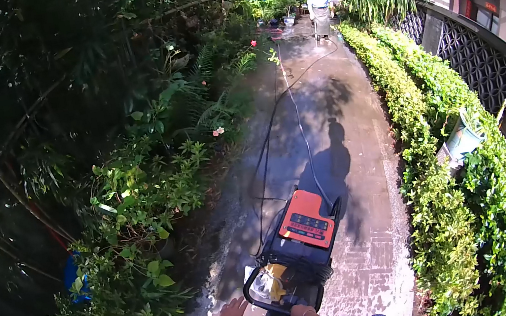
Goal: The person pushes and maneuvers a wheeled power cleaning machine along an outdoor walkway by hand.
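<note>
Directly in front of me stands a machine with an orange top panel (306, 216), apparently a pressure washer, in a black frame. Its curved black push handle (248, 287) loops back toward my body. My right hand (302, 314) is closed around the near bar of that handle. My left hand (231, 312) is off to the handle's left side, fingers spread and holding nothing. A white and yellow bundle (270, 282) lies inside the handle frame, its kind unclear. A pale hose (303, 129) and a dark cable (268, 134) run from the machine up the path.
The paved path (368, 205) looks wet in parts. Dense plants (156, 181) border it on the left, and clipped hedges (436, 194) on the right, with a tilted pale bucket (464, 139) among them. Far ahead, another person (319, 6) stands on the path near potted plants (289, 20).
</note>
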A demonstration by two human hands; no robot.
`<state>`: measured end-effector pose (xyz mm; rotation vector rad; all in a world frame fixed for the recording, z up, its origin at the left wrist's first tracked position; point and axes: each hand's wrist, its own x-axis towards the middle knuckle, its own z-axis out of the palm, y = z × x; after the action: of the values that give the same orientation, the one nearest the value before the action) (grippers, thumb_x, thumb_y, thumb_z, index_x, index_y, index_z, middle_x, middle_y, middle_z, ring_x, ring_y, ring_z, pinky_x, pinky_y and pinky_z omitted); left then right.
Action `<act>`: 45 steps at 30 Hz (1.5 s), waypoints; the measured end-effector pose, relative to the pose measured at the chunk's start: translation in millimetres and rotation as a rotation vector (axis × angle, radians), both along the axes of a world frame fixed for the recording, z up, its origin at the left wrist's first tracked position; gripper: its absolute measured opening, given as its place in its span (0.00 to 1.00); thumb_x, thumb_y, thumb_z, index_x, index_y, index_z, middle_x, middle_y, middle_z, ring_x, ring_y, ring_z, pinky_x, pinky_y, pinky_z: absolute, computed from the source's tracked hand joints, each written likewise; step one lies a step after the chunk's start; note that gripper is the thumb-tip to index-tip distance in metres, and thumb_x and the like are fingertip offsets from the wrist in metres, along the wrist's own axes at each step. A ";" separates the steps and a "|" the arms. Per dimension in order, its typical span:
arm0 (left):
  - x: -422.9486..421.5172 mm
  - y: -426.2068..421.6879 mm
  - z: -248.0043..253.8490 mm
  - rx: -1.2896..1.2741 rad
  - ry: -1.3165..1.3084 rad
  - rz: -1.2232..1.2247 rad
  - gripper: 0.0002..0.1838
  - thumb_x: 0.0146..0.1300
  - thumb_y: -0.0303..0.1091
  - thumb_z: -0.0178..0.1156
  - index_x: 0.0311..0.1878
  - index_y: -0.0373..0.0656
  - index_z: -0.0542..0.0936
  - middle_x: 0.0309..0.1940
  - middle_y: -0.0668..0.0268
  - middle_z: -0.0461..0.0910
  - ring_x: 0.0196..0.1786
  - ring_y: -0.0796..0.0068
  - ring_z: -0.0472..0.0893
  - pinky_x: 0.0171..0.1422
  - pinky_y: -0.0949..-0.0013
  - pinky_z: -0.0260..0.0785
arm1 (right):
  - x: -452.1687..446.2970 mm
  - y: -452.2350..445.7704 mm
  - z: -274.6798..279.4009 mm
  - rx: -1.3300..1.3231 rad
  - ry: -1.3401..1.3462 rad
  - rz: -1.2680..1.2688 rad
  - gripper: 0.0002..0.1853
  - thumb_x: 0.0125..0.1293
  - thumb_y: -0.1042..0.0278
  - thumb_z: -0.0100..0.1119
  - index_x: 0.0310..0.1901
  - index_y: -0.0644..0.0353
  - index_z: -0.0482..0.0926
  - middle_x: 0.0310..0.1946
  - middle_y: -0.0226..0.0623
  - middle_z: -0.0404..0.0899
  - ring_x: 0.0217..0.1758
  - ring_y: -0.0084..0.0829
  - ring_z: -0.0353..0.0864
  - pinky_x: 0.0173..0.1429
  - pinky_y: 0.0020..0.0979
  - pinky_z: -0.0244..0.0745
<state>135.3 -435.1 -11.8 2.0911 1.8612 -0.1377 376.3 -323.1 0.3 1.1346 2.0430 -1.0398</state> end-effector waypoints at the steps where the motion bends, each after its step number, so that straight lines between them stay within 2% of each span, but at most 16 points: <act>1: 7.8 13.0 3.0 0.011 -0.014 -0.045 0.33 0.42 0.36 0.63 0.55 0.47 0.64 0.57 0.63 0.61 0.61 0.62 0.60 0.54 0.55 0.62 | 0.0 -0.1 0.2 0.001 0.001 -0.001 0.20 0.50 0.55 0.51 0.40 0.61 0.78 0.40 0.46 0.77 0.45 0.41 0.77 0.49 0.35 0.70; 7: 23.5 58.6 -12.9 -0.179 0.162 -0.165 0.29 0.39 0.32 0.63 0.50 0.48 0.68 0.52 0.66 0.66 0.61 0.66 0.60 0.51 0.58 0.63 | 2.3 3.7 -15.0 0.011 0.007 -0.012 0.20 0.51 0.55 0.50 0.39 0.61 0.78 0.39 0.45 0.78 0.44 0.41 0.77 0.49 0.36 0.70; 8: 22.1 61.4 -13.7 -0.189 0.173 -0.185 0.22 0.41 0.31 0.61 0.45 0.48 0.73 0.46 0.66 0.71 0.58 0.68 0.63 0.47 0.58 0.64 | 2.5 2.2 -16.8 0.008 0.009 -0.014 0.19 0.51 0.56 0.50 0.39 0.61 0.78 0.39 0.45 0.78 0.44 0.41 0.77 0.49 0.36 0.70; 12: 29.8 78.9 -24.5 -0.417 0.137 -0.083 0.11 0.49 0.31 0.54 0.38 0.48 0.78 0.39 0.66 0.76 0.52 0.68 0.69 0.47 0.55 0.65 | 1.4 4.3 -21.2 -0.039 0.013 -0.019 0.20 0.49 0.57 0.51 0.41 0.60 0.78 0.41 0.46 0.77 0.47 0.41 0.76 0.52 0.38 0.69; 15: 34.2 87.6 -30.1 -0.532 0.146 -0.046 0.11 0.51 0.32 0.53 0.39 0.48 0.78 0.40 0.66 0.77 0.52 0.67 0.69 0.49 0.54 0.65 | 2.3 4.3 -31.3 -0.052 0.001 -0.023 0.20 0.49 0.56 0.51 0.41 0.59 0.78 0.42 0.45 0.77 0.47 0.41 0.76 0.51 0.38 0.69; 19: 31.8 89.6 -44.7 -0.511 0.116 -0.010 0.10 0.52 0.32 0.54 0.37 0.49 0.80 0.38 0.66 0.78 0.50 0.64 0.72 0.51 0.45 0.63 | -1.3 4.3 -44.1 -0.055 -0.014 -0.017 0.21 0.47 0.54 0.52 0.40 0.57 0.79 0.41 0.44 0.77 0.46 0.40 0.76 0.50 0.37 0.70; 20: 30.7 89.8 -48.0 -0.516 0.111 -0.018 0.09 0.52 0.33 0.54 0.36 0.50 0.80 0.38 0.66 0.78 0.48 0.63 0.74 0.52 0.40 0.61 | -1.3 4.3 -44.2 -0.062 -0.012 -0.004 0.21 0.47 0.54 0.52 0.40 0.57 0.79 0.40 0.44 0.77 0.45 0.40 0.77 0.50 0.37 0.70; 23: 23.8 85.8 -58.8 -0.437 0.089 -0.127 0.09 0.47 0.40 0.57 0.31 0.51 0.81 0.29 0.63 0.79 0.39 0.60 0.77 0.38 0.47 0.69 | -1.7 3.7 -46.6 -0.088 -0.021 0.007 0.21 0.45 0.54 0.52 0.39 0.57 0.79 0.39 0.44 0.78 0.44 0.40 0.77 0.48 0.37 0.72; 24: 22.2 83.2 -61.7 -0.418 0.070 -0.125 0.08 0.46 0.37 0.56 0.31 0.51 0.81 0.28 0.62 0.79 0.37 0.59 0.78 0.36 0.47 0.69 | -2.4 3.5 -47.2 -0.100 -0.023 0.008 0.21 0.45 0.55 0.53 0.39 0.57 0.79 0.38 0.44 0.78 0.43 0.40 0.78 0.47 0.37 0.72; 27: 22.7 75.0 -62.3 -0.361 0.069 -0.110 0.08 0.45 0.35 0.55 0.30 0.51 0.81 0.28 0.62 0.79 0.38 0.59 0.78 0.36 0.49 0.70 | -5.2 0.6 -37.6 -0.121 -0.029 0.015 0.21 0.44 0.55 0.54 0.39 0.57 0.79 0.37 0.44 0.78 0.42 0.40 0.78 0.46 0.37 0.72; 33: 20.0 71.3 -65.8 -0.379 0.054 -0.120 0.08 0.45 0.32 0.54 0.30 0.50 0.81 0.28 0.61 0.79 0.38 0.60 0.78 0.36 0.49 0.70 | -8.4 -1.9 -36.4 -0.159 0.008 -0.012 0.21 0.45 0.54 0.55 0.41 0.55 0.78 0.37 0.42 0.78 0.41 0.39 0.78 0.47 0.36 0.72; 36: 20.8 73.6 -60.1 -0.412 0.030 -0.104 0.08 0.46 0.31 0.54 0.30 0.49 0.81 0.28 0.61 0.79 0.38 0.59 0.78 0.36 0.49 0.70 | -5.8 -3.4 -54.0 -0.180 -0.007 0.029 0.21 0.44 0.54 0.55 0.41 0.55 0.78 0.37 0.42 0.78 0.41 0.38 0.78 0.46 0.35 0.72; 40: 21.9 75.8 -43.4 -0.385 0.014 -0.099 0.08 0.46 0.31 0.54 0.29 0.48 0.81 0.28 0.60 0.79 0.37 0.58 0.79 0.36 0.48 0.70 | -5.9 -3.0 -42.5 -0.160 0.021 0.015 0.21 0.44 0.54 0.55 0.39 0.55 0.79 0.36 0.42 0.79 0.40 0.38 0.78 0.44 0.35 0.72; 42: 21.4 76.4 -53.1 -0.366 0.025 -0.106 0.08 0.46 0.31 0.54 0.29 0.47 0.81 0.28 0.60 0.79 0.37 0.58 0.79 0.37 0.48 0.70 | -6.9 -1.4 -31.1 -0.131 0.012 0.010 0.20 0.43 0.54 0.55 0.38 0.55 0.79 0.35 0.42 0.79 0.39 0.38 0.78 0.44 0.35 0.72; 45: 22.5 76.5 -55.2 -0.336 0.014 -0.087 0.08 0.47 0.32 0.54 0.30 0.47 0.81 0.27 0.59 0.79 0.36 0.57 0.79 0.37 0.47 0.70 | -1.7 -2.7 -49.3 -0.119 0.012 -0.007 0.20 0.43 0.55 0.55 0.38 0.56 0.79 0.35 0.42 0.79 0.40 0.39 0.78 0.44 0.36 0.72</act>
<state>157.8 -358.6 -67.0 1.9394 1.6232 -0.4534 374.6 -325.8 -49.0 1.0775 1.9591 -1.1579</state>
